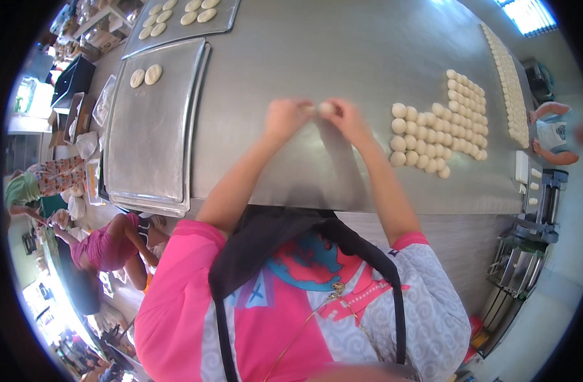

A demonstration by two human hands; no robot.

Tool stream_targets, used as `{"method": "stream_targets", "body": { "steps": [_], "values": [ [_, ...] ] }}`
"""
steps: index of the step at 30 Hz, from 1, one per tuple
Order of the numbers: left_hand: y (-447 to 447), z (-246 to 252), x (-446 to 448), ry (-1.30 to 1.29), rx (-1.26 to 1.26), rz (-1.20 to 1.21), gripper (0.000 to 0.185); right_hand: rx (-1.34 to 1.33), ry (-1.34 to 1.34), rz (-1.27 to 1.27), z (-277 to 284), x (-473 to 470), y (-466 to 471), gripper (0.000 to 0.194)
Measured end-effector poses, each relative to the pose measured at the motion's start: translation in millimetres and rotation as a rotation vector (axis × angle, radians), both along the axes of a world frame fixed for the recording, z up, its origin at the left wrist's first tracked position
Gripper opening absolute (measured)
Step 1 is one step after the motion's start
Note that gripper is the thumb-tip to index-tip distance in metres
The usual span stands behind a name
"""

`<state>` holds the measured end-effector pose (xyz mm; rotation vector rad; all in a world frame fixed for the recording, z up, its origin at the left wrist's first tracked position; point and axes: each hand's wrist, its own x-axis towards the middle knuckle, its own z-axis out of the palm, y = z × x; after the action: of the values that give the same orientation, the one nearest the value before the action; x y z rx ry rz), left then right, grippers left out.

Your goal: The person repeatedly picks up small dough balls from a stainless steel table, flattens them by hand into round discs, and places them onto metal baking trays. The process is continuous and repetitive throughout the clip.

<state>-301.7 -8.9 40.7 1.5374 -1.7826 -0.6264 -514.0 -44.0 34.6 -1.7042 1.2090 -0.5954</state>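
Note:
Over the middle of the metal table, my left hand is blurred, its fingertips around a small pale piece that looks like dough. Close by on the right, my right hand grips a round dough ball. Rows of dough balls cover the table to the right of my hands. On the left lies a metal baking tray, stacked on another, with two flattened dough pieces near its far end.
Another tray at the far left bears several flattened dough pieces. Along the table's right end runs a long block of dough balls; a person stands beyond it. Two people are at the left, beside bags and boxes.

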Motion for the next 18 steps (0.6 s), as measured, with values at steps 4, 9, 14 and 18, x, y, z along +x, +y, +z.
{"method": "stream_targets", "body": {
  "steps": [4, 9, 14, 18],
  "values": [
    [15.5, 10.2, 68.6, 0.006, -0.07, 0.198, 0.038, -0.481, 0.009, -0.21, 5.3, -10.8, 3.3, 0.031],
    [18.1, 10.5, 97.8, -0.237, 0.184, 0.072, 0.07, -0.344, 0.407, -0.153, -0.8, -7.8, -6.0, 0.054],
    [-16.9, -16.8, 54.1, -0.495, -0.062, 0.247, 0.086, -0.386, 0.453, -0.303, -18.7, 34.7, -33.5, 0.076],
    [-35.3, -29.6, 43.2, -0.724, -0.031, 0.046, 0.075, -0.651, 0.875, -0.094, -28.7, 61.0, -34.6, 0.078]
  ]
}}
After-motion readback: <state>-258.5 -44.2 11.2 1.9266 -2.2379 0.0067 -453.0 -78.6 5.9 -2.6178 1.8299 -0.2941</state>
